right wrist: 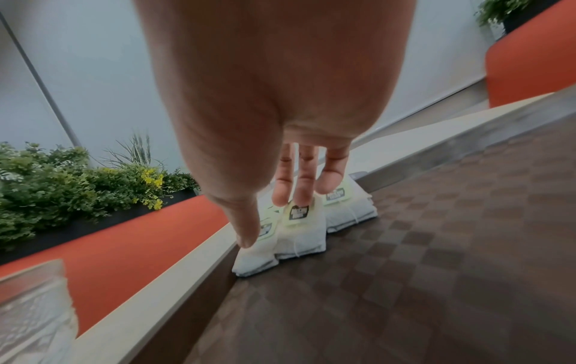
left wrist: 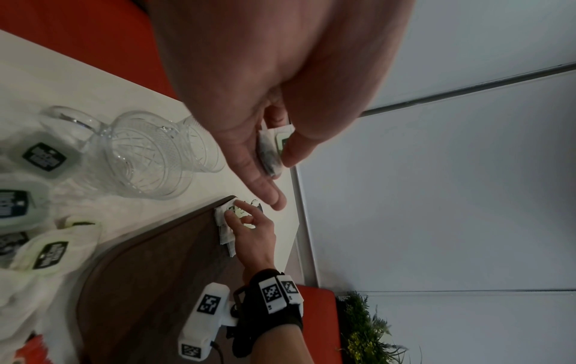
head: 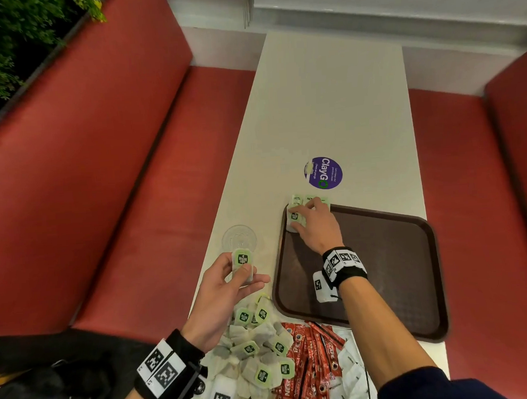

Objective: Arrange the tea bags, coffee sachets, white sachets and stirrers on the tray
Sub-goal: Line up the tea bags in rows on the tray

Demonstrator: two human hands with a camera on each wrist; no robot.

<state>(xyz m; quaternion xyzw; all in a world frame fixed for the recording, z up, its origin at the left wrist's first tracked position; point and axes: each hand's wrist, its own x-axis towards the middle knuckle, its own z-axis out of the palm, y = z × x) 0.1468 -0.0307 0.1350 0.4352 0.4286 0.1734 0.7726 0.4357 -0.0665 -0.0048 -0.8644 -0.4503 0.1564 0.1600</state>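
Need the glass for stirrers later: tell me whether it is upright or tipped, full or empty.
Upright and empty: the glass stands on the table left of the tray, mouth up, nothing visible inside.

Matt textured brown plastic tray [head: 382, 253], cut clear glass [head: 239, 238], glossy red sachets [head: 309, 360]

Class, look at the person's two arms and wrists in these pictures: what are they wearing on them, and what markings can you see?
Both hands are bare. The left wrist wears a black strap carrying white blocks printed with black square codes. The right wrist has the same kind of black strap and coded white blocks, plus a small white camera box with a thin black cable. A dark navy sleeve covers the right upper forearm.
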